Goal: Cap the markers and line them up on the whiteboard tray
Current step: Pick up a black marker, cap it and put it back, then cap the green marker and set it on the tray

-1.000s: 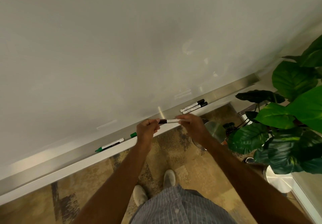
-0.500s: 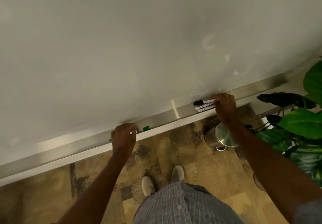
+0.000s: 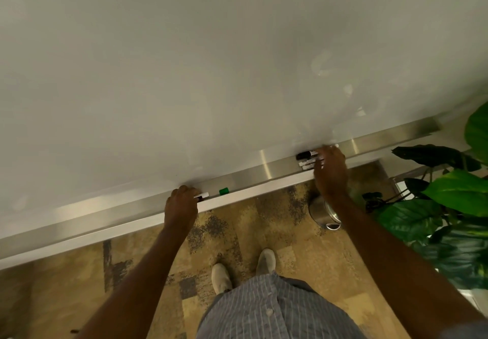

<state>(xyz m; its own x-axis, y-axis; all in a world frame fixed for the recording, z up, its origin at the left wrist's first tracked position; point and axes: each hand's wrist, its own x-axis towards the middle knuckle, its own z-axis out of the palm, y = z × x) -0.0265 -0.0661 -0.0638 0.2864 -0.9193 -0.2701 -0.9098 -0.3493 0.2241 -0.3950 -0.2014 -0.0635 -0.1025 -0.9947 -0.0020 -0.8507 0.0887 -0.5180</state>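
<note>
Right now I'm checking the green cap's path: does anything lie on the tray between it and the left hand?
Nothing visible does. The green cap sits alone on the tray, with bare metal between it and the marker end sticking out of the left hand.

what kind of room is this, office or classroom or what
Probably an office or meeting room: a large wall whiteboard with a metal tray holding markers, patterned carpet tiles, and a big potted plant.

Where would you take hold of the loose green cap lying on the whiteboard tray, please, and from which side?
Probably pinch the green cap across its short round body, fingers coming down from above and the front. It lies alone on the tray, clear of the left hand, which covers a marker. The whiteboard blocks any approach from behind, and the tray's front lip makes a level approach awkward.
</note>
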